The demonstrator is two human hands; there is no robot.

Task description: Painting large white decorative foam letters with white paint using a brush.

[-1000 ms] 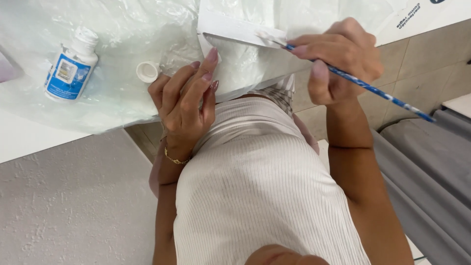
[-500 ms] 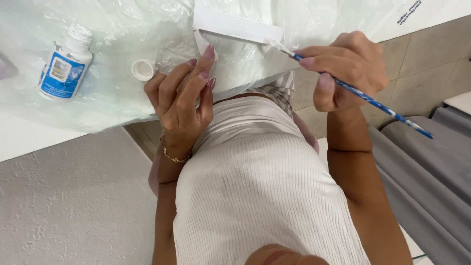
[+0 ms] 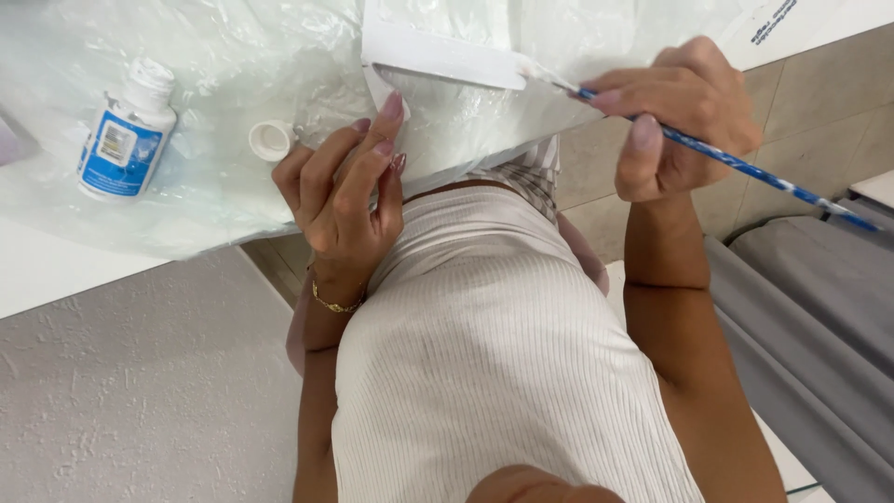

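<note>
We hold a thin blue paintbrush in our right hand; the fingers are closed around its handle, the thumb pressing from below. The handle points back to the right, and the bristle end, covered with white paint, touches the right end of a flat white piece that lies on the tabletop. This piece rests on a sheet of clear plastic film that covers the tabletop and hangs a little over its near edge.

Our left hand is at the near edge of the tabletop, just below the white piece. Its fingers are half bent and loose and grip nothing; the fingertips reach up to the lower left corner of the piece, but we cannot tell for sure if they press on it. A thin gold bracelet is on this wrist.

Just left of this hand a small white cap lies open side up on the film. Further left stands a white bottle with a blue label, without its cap.
</note>
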